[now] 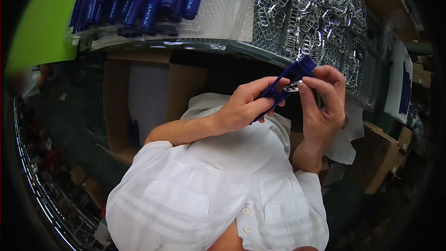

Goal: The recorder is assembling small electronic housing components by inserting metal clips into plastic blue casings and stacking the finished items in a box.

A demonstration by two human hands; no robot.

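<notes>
My left hand [244, 102] is closed around a long, dark blue plastic piece [303, 67] with an open, hollow side, tilted up to the right. Between the thumb and fingers of my right hand [326, 104] is a small shiny metal clip [291, 86], held against the hollow side of the blue piece. How deep the clip sits in it I cannot make out. Both hands are in front of my body, just short of the table edge. Beyond them, a heap of similar metal clips [320, 16] lies on a clear ribbed surface.
Several blue plastic pieces [153, 4] with pale lettering are piled at the far left, beside a bright green sheet [42, 28]. Below the table edge stands an open cardboard box [186, 79]. More blue pieces [405, 88] lie on white material at the right.
</notes>
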